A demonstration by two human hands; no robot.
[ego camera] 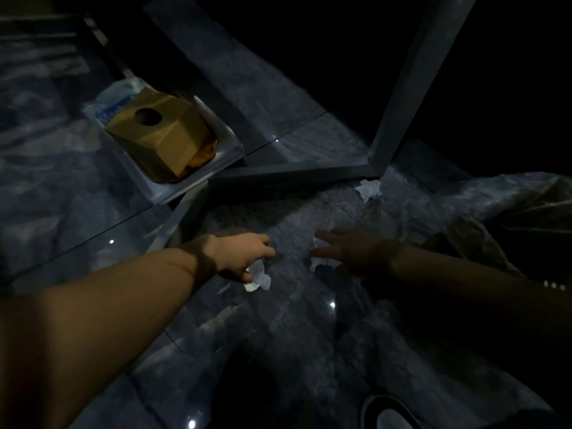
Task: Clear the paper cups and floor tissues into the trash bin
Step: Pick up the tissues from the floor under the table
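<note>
Dark glossy marbled floor (294,335): three crumpled tissues (259,275) (317,261) (368,189), metal frame (294,174) standing.

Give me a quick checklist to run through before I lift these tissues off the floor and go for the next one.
1. Left hand on a tissue: ok, its fingers touch the crumpled tissue.
2. Right hand on a tissue: ok, fingers are spread over the second tissue, not closed yet.
3. Tissues left over: not ok, a third tissue lies by the metal frame.
4. Trash bin in sight: cannot tell, too dark.
5. Paper cups cleared: cannot tell, none clearly visible.
6. Lighting: not ok, the floor is dim.
</note>
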